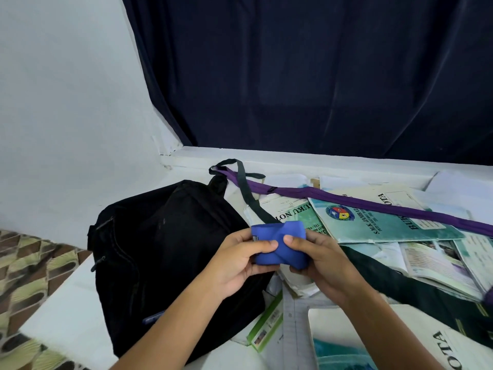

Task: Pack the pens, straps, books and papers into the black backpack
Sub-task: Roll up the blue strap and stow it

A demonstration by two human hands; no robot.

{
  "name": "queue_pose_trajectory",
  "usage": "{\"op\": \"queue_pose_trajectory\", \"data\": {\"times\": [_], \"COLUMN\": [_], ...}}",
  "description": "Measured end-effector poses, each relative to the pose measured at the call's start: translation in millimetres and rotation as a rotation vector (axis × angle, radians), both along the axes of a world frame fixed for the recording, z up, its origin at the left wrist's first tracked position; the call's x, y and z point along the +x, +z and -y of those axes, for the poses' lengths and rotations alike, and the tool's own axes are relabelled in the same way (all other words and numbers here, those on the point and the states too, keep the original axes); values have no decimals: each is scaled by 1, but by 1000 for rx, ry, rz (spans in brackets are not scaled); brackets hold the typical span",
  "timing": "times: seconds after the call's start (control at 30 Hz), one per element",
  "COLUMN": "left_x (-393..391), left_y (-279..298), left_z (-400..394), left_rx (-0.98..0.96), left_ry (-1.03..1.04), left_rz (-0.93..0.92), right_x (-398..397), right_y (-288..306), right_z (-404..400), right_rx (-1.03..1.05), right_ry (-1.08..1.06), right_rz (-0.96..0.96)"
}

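A folded blue strap (277,243) is held in front of me by both hands. My left hand (240,260) pinches its left end between thumb and fingers, and my right hand (320,260) pinches its right end. The black backpack (160,257) lies on the white table to the left, partly under my left forearm. A long purple strap (373,206) stretches across the books behind my hands. A black strap (248,193) loops near the backpack's top. Green-covered books (381,222) and papers lie spread at the right.
A white table (72,316) holds everything, its left edge running beside a patterned floor (24,273). A dark curtain (320,76) hangs behind the white ledge. A green-edged booklet (266,324) and a note book (400,343) lie near my forearms.
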State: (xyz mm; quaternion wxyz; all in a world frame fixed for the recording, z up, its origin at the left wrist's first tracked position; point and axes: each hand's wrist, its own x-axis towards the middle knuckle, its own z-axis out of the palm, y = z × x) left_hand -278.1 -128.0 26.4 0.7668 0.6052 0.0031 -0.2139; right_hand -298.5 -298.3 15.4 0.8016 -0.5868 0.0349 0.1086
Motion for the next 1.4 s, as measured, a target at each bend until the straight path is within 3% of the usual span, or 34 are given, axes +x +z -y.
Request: {"op": "queue_pose_trajectory", "data": {"times": [0.37,0.6,0.77,0.83,0.97,1.07,1.2,1.27,1.4], "left_x": [27,46,51,54,56,49,36,31,22], "left_y": [0,-7,-10,-10,-15,-32,-60,-69,-75], "left_z": [-89,-180,-260,-291,-346,-377,-402,-406,-404], "left_rx": [12,-174,-235,-250,-249,-184,-154,-177,-194], "left_ry": [84,177,208,238,256,300,312,329,335], "left_rz": [16,-20,5,-12,-11,-69,-169,-202,-227], "right_x": [19,37,46,50,57,54,41,43,54], "right_y": [5,8,11,15,18,26,23,9,-5], "right_z": [-93,-221,-314,-337,-348,-336,-336,-339,-331], "right_rx": [29,278,260,83,-468,-1043,-1555,-1597,-1389], "right_ry": [-16,-229,-261,-190,-72,-114,199,253,168], "right_rz": [-106,-71,-51,-43,62,261,134,78,84]}}
